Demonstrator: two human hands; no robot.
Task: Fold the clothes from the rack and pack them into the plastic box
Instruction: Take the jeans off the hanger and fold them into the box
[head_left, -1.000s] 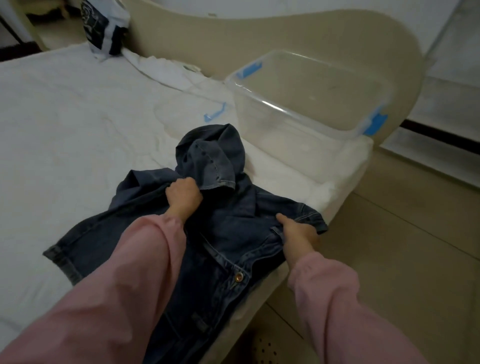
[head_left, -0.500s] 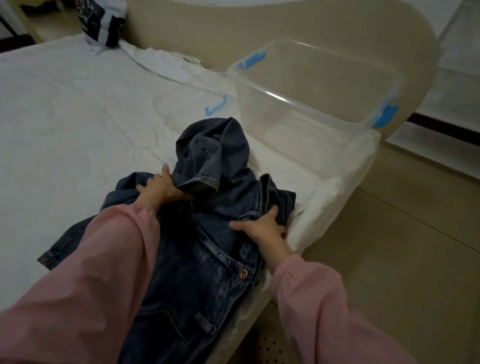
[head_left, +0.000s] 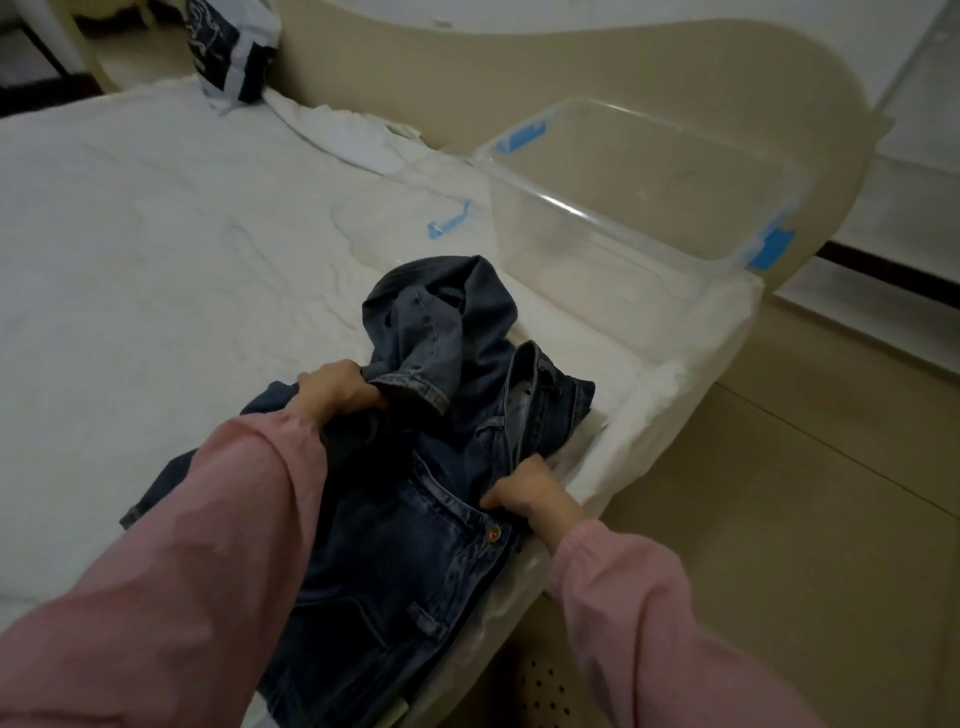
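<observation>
Low in the centre of the frame, at the edge of the bed (head_left: 156, 260), a pair of dark jeans (head_left: 415, 551) lies bunched and only half folded. The left grip (head_left: 337, 389) clutches denim beside a turned-back leg hem, and the right grip (head_left: 524, 491) pinches the waistband near the button. Upper right, the plastic box (head_left: 613, 218) sits on the bed with nothing visible inside. Folding looks only partway done, and packing has not begun.
</observation>
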